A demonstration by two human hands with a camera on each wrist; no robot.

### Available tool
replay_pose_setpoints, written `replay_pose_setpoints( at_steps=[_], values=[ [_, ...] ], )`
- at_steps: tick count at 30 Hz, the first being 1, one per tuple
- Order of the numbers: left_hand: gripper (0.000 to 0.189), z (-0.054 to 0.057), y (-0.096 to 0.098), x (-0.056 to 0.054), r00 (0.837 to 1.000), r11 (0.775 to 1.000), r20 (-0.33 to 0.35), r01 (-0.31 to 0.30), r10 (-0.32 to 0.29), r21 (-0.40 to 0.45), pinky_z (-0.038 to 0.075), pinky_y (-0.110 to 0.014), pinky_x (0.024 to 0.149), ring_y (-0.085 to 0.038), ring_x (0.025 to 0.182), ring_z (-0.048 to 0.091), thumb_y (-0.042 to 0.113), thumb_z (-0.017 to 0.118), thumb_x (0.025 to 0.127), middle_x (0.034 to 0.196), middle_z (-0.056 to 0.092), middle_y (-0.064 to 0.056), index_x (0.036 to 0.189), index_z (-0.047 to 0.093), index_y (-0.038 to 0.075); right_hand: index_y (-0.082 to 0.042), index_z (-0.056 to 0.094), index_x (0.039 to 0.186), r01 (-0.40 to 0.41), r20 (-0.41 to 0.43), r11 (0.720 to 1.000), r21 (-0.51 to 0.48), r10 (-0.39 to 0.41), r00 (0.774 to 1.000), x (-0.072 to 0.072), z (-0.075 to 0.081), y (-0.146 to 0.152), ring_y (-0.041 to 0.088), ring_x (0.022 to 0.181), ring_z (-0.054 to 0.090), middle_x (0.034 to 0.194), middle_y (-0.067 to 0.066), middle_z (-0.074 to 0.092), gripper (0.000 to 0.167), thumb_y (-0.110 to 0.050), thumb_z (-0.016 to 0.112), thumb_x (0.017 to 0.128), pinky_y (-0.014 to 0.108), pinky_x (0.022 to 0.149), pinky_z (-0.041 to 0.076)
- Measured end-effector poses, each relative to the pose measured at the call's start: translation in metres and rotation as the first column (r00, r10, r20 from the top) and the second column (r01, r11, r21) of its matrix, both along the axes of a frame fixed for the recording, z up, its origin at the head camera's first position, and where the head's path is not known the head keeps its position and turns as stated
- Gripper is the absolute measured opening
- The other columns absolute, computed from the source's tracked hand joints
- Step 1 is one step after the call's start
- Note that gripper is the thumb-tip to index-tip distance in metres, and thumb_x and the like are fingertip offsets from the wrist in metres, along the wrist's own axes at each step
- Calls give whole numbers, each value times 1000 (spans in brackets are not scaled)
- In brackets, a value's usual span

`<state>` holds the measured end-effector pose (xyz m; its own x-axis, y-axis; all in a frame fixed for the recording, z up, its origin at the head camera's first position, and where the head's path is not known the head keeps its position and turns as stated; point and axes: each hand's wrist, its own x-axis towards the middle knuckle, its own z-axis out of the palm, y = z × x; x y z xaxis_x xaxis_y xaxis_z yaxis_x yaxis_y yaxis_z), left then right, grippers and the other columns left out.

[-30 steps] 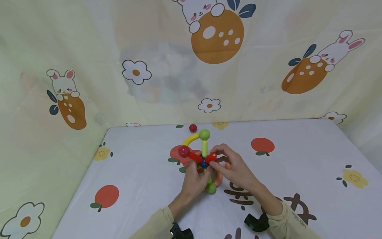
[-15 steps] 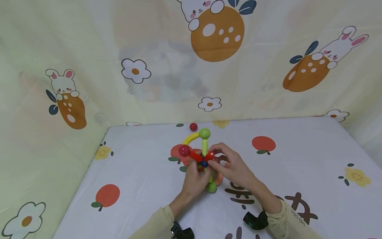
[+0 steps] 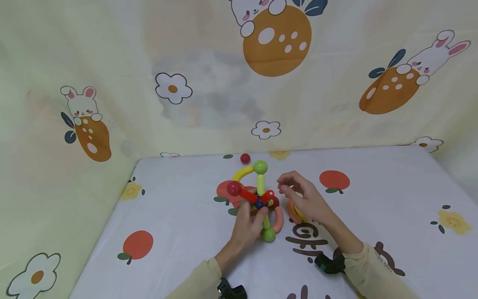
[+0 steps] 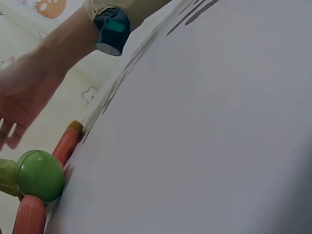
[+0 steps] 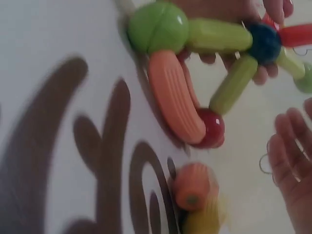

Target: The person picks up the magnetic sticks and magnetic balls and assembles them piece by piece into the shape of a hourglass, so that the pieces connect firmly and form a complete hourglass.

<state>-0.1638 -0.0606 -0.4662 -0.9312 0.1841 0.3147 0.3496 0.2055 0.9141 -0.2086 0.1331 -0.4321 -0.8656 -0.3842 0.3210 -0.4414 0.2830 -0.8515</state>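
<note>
A frame of coloured toy rods and balls, seemingly a magnetic building set, stands on the table around a dark blue ball. My left hand grips it near that ball, thumb in front and the other fingers partly hidden. Red rods, light green rods, a yellow curved rod and salmon curved rods join green balls and dark red balls. My right hand is in the air to the right of the frame, fingers loosely bent, holding nothing.
Loose salmon and yellow curved pieces lie on the table below my right hand. A single red ball rests near the back edge. Behind the table hangs a printed curtain. Both wrists wear dark cameras.
My right hand has let go of a short red rod at the blue ball and moved right, uncovering the loose curved pieces. My left hand keeps its grip on the frame.
</note>
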Motion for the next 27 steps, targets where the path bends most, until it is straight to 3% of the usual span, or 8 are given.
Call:
replay_pose_setpoints(
  at_steps=[3,7,12,17,22,27],
  values=[
    [50,1,0,0,1000,1000,10,8,-8,0,47,-35,96,-13,117,50,15,54,89,128,49,0,135,36,18,-15,53,113,-2,51,994,110,-3,999,-11,0,6,18,96,60,109,14,61,18,-20,55,96,26,83,50],
    [48,1,-1,0,1000,1000,14,13,-13,13,45,-36,98,-13,116,50,14,50,88,127,49,-1,134,36,15,-12,54,114,-30,71,976,214,16,997,-30,-1,10,20,98,59,111,13,62,19,-20,54,96,33,85,49],
    [40,1,0,-1,998,997,49,31,-34,64,42,-40,101,-14,115,50,18,38,91,125,49,-1,131,38,14,-7,55,114,-47,81,962,270,26,996,-53,-2,6,21,101,57,113,13,62,19,-11,54,95,38,85,49],
    [37,0,-1,0,994,999,107,14,-17,30,43,-37,95,-14,111,49,32,31,99,121,50,-3,131,39,16,-9,55,114,-67,64,944,323,49,997,-69,-1,-5,23,98,56,112,13,61,20,-10,55,93,38,82,50],
    [35,-2,0,1,996,999,85,35,-38,36,43,-37,100,-15,115,48,29,32,102,124,50,-3,134,38,18,-15,52,119,-57,49,910,411,41,998,-82,-6,-16,21,99,55,113,6,56,27,-13,57,93,39,83,52],
    [33,0,-3,0,997,999,75,13,-16,33,44,-33,100,-13,115,50,26,39,101,125,51,0,133,38,20,-14,47,130,-118,58,873,474,103,993,-99,-15,-33,23,108,51,124,8,47,38,-16,57,93,47,96,46]
  ],
)
